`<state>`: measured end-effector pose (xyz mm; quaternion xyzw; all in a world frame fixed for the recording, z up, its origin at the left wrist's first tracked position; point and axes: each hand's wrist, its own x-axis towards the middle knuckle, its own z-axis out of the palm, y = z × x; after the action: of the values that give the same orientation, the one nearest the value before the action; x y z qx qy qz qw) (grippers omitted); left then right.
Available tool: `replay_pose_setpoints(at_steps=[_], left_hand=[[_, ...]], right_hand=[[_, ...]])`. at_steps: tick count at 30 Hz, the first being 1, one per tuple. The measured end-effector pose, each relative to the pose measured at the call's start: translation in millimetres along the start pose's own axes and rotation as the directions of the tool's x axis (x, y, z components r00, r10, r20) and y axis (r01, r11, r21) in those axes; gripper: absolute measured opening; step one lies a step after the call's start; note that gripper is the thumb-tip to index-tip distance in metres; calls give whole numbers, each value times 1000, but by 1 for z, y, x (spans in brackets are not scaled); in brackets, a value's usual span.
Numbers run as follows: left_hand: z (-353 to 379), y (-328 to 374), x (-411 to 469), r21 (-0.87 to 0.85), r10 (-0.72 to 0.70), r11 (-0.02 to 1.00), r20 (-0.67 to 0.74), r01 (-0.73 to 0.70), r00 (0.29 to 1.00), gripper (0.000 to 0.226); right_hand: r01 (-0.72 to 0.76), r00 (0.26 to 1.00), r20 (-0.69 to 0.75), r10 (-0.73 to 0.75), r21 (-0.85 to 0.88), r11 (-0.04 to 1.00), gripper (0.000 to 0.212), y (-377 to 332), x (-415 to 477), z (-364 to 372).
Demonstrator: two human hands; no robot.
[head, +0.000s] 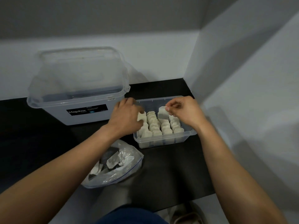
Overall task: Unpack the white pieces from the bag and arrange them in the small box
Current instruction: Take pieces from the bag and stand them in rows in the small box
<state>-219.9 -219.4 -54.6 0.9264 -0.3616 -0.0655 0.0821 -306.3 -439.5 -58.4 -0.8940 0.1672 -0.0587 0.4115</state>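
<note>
Right hand pinches one white piece by its top over the small box, fingers narrow on it. Left hand presses into the left row (grip hidden, cannot tell). The bag lies just beside on the desk.
</note>
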Motion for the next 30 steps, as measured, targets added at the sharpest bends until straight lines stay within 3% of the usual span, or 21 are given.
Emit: replay_pose_setpoints(at_steps=[2, 7, 10, 14, 22, 26, 30], left_hand=[[-4, -13, -13, -99, -36, 994, 11, 37, 999, 63], [1, -28, -31, -183, -43, 980, 196, 79, 980, 101], [1, -28, -34, -227, -20, 972, 186, 62, 982, 102], [-2, -26, -34, -208, -9, 977, 175, 46, 985, 101], [-6, -24, -35, -207, 15, 978, 163, 20, 987, 98], [-2, -31, -39, -238, 9, 971, 132, 23, 991, 93], [-8, -50, -67, -372, -47, 928, -77, 15, 996, 62]], right_hand=[[1, 1000, 27, -1, -10, 1000, 5, 0, 12, 10], [-55, 992, 111, 60, -42, 998, 6, 2, 42, 36], [-52, 984, 159, 78, -162, 985, 7, 7, 53, 51], [-55, 988, 112, 104, -374, 926, 4, 14, 57, 65], [-31, 999, -2, 39, -651, 759, 27, 5, 51, 71], [-52, 994, -105, -5, -529, 847, 26, 0, 34, 62], [-27, 981, -195, 2, -126, 992, 25, -28, -12, 58]])
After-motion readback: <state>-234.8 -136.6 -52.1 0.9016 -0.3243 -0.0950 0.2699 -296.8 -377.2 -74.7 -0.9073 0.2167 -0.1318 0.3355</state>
